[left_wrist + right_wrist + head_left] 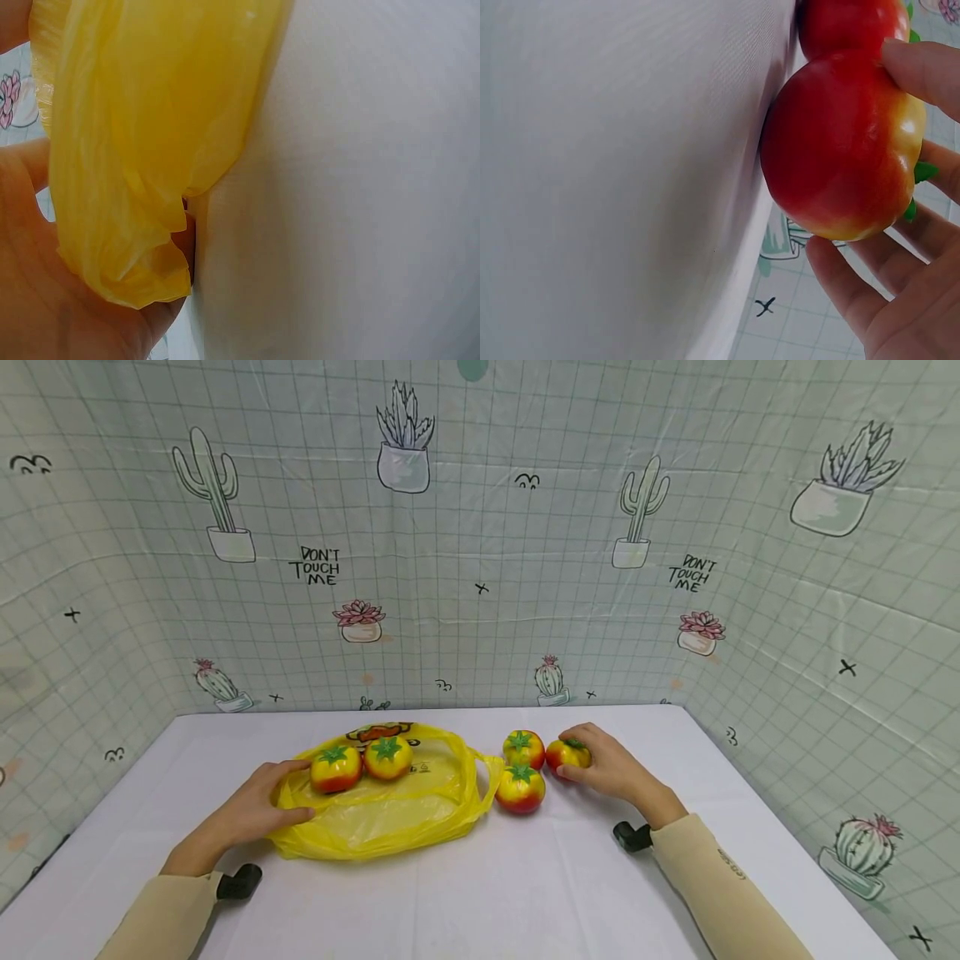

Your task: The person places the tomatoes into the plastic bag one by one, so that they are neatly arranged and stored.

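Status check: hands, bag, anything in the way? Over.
Right hand on rightmost tomato. Left hand touching yellow bag. Two loose tomatoes between those, possibly blocking.

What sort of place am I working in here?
Probably an indoor tabletop filming booth: cactus-print sheeting on three sides, a white-topped table, and a black device at each sleeve cuff.

Yellow bag point(382, 828) at seven o'clock, tomatoes point(521, 797) blazing red and yellow under green leaves point(521, 773), beige sleeves point(723, 889), white table point(450, 906), and green-grid, cactus-print cloth point(480, 527) at twelve o'clock!
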Demonstrator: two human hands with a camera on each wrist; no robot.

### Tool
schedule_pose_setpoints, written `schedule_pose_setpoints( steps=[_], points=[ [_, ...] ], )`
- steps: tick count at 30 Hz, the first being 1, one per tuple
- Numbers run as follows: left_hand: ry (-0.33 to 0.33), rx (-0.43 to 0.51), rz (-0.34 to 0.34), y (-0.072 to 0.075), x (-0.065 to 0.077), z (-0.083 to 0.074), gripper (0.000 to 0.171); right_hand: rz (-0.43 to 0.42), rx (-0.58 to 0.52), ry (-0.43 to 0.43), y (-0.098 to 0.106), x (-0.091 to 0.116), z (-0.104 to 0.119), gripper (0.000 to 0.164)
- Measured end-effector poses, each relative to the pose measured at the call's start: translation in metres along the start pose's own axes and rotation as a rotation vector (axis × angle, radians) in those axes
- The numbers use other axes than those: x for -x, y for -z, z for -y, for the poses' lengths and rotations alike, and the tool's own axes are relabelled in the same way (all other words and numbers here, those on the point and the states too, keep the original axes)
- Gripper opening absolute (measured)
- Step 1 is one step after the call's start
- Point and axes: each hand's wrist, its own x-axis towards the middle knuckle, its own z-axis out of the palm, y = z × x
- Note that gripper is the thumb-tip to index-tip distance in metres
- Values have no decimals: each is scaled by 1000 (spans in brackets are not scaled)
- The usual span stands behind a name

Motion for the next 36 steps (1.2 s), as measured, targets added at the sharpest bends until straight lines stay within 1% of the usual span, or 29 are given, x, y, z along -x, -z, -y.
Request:
schedule_pose_setpoints(
  steps=[9, 22, 29, 36],
  points=[
    [6, -2, 4, -1, 0, 0, 79, 8, -8, -7, -1, 0, 0, 49],
    [11, 4, 5, -1, -1, 2, 79, -8, -9, 12, -1, 1, 1, 47],
    [27, 9, 13, -2, -1, 1, 80, -26, 1, 30, -2, 1, 1, 46],
    [19, 9, 10, -1, -1, 1, 80, -50, 10, 49, 2, 1, 1, 46]
  ],
)
